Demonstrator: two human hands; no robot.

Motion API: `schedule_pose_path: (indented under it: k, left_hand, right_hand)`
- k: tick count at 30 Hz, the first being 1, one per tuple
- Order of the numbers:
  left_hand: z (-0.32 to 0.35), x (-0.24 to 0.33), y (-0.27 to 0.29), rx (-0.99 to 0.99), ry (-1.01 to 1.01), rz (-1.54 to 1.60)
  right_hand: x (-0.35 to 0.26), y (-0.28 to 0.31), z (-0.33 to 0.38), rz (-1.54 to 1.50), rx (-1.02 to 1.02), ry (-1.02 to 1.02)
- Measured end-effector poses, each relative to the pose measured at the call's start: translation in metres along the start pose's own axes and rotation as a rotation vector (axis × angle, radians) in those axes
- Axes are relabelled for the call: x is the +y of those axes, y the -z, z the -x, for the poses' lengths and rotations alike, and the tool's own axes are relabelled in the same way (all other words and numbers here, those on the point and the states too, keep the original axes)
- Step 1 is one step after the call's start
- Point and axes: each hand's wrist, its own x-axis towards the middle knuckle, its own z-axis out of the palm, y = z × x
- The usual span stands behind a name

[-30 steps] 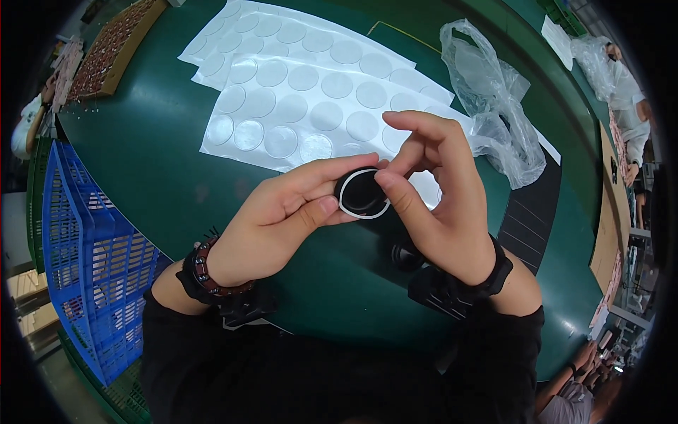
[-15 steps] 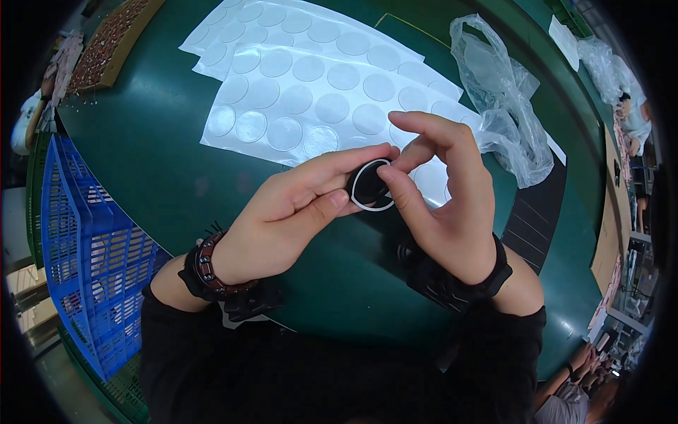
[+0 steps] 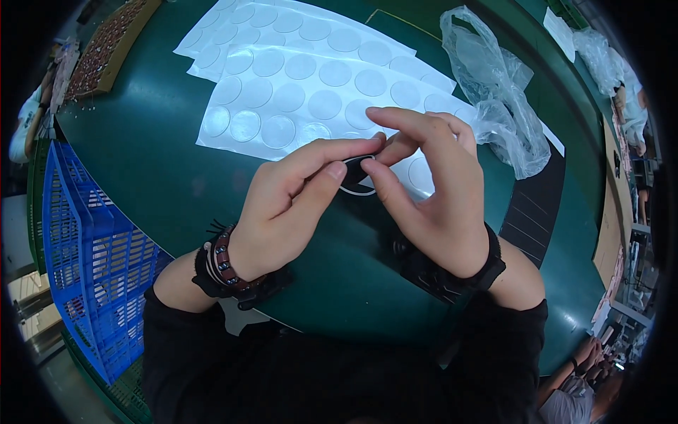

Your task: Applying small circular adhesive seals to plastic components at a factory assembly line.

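A small black round piece with a white rim (image 3: 358,174) is held between my two hands above the table. My left hand (image 3: 279,208) pinches its left side between thumb and fingers. On the other side, the thumb of my right hand (image 3: 445,194) presses against its black face, and the fingers behind meet its far edge. The right index finger stands raised. Part of the piece is hidden by my fingers. Just beyond the hands lie overlapping white glossy sheets (image 3: 289,97) with rows of round clear-looking discs on them.
The green table (image 3: 162,177) curves around me. A blue plastic crate (image 3: 95,258) stands at the left. Crumpled clear plastic bags (image 3: 519,127) and a black lined strip (image 3: 535,215) lie at the right. A cardboard tray of small brown pieces (image 3: 106,53) sits far left. Other people are at the edges.
Both hands have shifted slightly left and up with the round piece. The piece has tipped so that less of its face shows, and the fingers cover more of it.
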Motion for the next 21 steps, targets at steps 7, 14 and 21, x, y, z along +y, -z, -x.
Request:
schedule_pose_path:
  k: [7,14,21]
  left_hand:
    - [0.005,-0.01,-0.002,0.094,-0.034,-0.084]
    - [-0.001,0.008,-0.003,0.173,0.106,0.509]
    - [0.003,0.001,0.015,0.045,0.127,0.361]
  right_hand:
    - [-0.011,0.009,-0.007,0.297,-0.175,-0.047]
    - [-0.016,0.002,-0.006,-0.754,-0.146,-0.471]
    - [-0.019,0.01,-0.005,-0.551,-0.178,-0.315]
